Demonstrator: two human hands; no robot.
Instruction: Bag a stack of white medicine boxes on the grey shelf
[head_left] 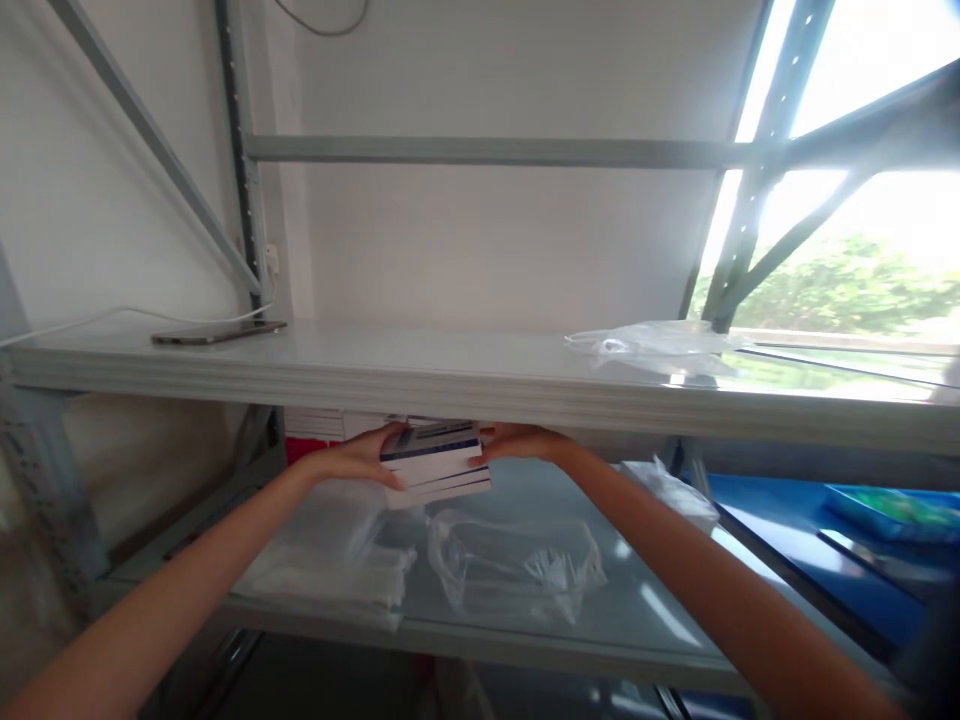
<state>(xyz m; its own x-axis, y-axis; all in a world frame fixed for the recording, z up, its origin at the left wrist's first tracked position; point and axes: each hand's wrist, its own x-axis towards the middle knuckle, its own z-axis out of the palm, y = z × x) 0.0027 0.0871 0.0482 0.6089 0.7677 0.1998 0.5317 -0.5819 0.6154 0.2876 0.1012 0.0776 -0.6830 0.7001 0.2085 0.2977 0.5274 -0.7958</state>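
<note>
Two bare arms come up from the bottom of the view and reach into a metal rack. The left hand [358,462] and the right hand [525,442] meet in the gap between two shelves. Together they hold a small stack of boxes [436,462], white with dark blue edges. The left fingers wrap around the left end, with the thumb under the front corner. The right fingers press on the right end. One hand on each side keeps the boxes from sliding apart, since they look loose.

The stack is in the air, just under the front lip of the top shelf [480,385] and above the lower shelf [645,610]. It tips a little, right side lower. It does not touch either shelf, so the hands carry all of it.

Behind the stack, more boxes [330,422] stand at the back of the lower shelf, partly hidden.

Below the hands lies a crumpled clear bag [517,575] with small white bits inside. To its left lies a flat pile of bags [330,570]. Another clear bag [667,490] sits to the right.

On the top shelf a phone [217,333] lies flat with a white cable [90,320] plugged in, close to the wall. A clear wrapper [652,345] rests near the bright window.
</note>
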